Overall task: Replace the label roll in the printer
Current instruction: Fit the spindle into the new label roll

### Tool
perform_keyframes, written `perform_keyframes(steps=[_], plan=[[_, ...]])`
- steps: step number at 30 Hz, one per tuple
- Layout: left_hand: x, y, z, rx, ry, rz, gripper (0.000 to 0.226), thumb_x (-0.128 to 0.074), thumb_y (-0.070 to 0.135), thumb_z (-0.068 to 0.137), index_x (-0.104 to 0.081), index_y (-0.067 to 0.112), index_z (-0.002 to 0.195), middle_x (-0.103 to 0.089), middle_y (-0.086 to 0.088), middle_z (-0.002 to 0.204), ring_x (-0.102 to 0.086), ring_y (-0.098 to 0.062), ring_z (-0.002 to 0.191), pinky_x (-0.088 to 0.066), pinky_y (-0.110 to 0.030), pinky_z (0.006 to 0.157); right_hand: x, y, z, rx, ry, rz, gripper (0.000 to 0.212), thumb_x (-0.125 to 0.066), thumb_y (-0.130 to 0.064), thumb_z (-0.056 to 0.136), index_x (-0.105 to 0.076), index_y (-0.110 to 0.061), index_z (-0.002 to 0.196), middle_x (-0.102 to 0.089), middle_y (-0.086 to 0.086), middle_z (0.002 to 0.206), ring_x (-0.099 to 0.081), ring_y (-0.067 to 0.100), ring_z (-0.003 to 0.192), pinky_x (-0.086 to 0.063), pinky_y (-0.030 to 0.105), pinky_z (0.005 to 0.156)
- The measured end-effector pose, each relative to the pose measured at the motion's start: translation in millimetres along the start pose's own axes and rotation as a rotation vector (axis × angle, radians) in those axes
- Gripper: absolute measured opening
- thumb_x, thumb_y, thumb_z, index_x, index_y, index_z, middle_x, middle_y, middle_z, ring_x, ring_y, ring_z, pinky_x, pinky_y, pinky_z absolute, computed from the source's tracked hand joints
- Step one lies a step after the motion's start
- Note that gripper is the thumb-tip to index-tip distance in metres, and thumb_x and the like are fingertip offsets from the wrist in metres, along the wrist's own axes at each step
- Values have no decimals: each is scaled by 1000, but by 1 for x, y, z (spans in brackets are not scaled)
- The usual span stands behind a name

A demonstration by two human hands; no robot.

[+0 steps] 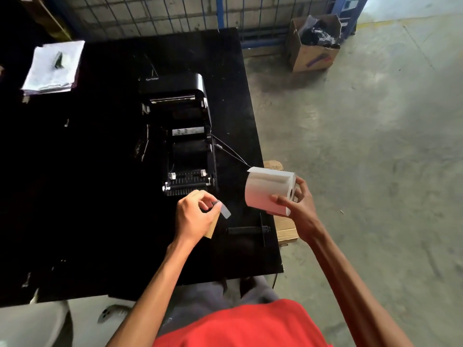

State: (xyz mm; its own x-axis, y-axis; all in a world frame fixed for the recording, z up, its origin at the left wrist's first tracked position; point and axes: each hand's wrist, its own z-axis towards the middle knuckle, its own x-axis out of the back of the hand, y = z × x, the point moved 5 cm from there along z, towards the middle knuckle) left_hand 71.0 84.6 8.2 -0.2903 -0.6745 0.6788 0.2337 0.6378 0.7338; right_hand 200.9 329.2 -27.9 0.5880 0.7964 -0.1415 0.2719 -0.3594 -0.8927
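Here, in the head view, the printer (185,136) sits open on the black desk (100,196), its bay bare. The right hand (295,206) grips a full white label roll (268,190) beside the desk edge; the left hand (198,214) pinches a small strip (225,211) over a brown core (213,227). Likely next: thread the black spindle (248,230) through the roll's 1 core hole.
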Motion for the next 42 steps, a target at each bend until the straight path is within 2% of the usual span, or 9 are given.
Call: perform_keyframes(steps=[4,8,14,21,26,29,33,37,42], plan=[[-56,-20,20,147,-138,31,11,-82,20,75,-72,18,73,-69,6,68,-61,-5,57,-52,-23,57,17,1,-7,-29,41,43,91,-97,-26,52,-54,-30,132,-65,15,130,-70,33,113,-62,60,73],[-108,-22,48,107,-242,71,9,-79,12,78,-71,9,76,-63,4,66,-54,-3,57,-43,-19,55,32,4,-17,-41,69,42,92,-95,-23,53,-53,-27,135,-68,13,127,-70,36,113,-60,65,78],[-154,-45,64,75,-349,266,9,-75,19,82,-67,17,79,-67,3,79,-67,-17,74,-57,-32,61,42,13,-29,-59,80,54,84,-92,-19,58,-54,-27,133,-68,11,129,-70,34,112,-61,62,76],[-148,-44,63,-18,-276,299,42,-77,22,84,-56,15,119,-60,-3,105,-66,-17,85,-52,-27,63,33,13,-27,-79,50,79,87,-92,-19,59,-52,-25,136,-68,12,129,-68,38,115,-58,69,79],[-102,-6,51,60,-168,-198,27,-69,24,92,-65,17,117,-65,-4,97,-64,-17,85,-55,-34,70,17,6,-27,-104,-31,82,95,-96,-23,56,-49,-24,139,-67,12,132,-66,42,118,-60,64,77],[-75,29,32,187,-542,-648,47,-48,62,92,-53,42,134,-67,3,123,-62,-14,116,-50,-36,92,2,-1,-29,-111,-110,87,92,-95,-25,58,-51,-26,138,-68,12,131,-65,40,119,-61,55,75],[-42,61,8,67,-758,-731,85,-53,81,76,-35,42,148,-59,3,138,-60,-18,124,-55,-42,97,-20,-10,-31,-106,-203,129,89,-93,-21,62,-51,-22,140,-67,16,131,-66,40,119,-61,55,78],[-24,53,3,20,-729,-650,105,-88,46,63,-29,42,149,-51,-3,143,-56,-24,128,-56,-47,98,-37,-14,-32,-154,-254,178,87,-88,-19,66,-50,-21,144,-66,21,131,-67,44,116,-60,56,77],[-17,40,-1,-53,-568,-568,108,-98,27,59,-32,30,145,-57,4,129,-63,-26,113,-62,-52,79,-54,-16,-33,-243,-372,214,72,-91,-34,68,-63,-22,133,-68,19,130,-69,40,113,-60,57,81]])
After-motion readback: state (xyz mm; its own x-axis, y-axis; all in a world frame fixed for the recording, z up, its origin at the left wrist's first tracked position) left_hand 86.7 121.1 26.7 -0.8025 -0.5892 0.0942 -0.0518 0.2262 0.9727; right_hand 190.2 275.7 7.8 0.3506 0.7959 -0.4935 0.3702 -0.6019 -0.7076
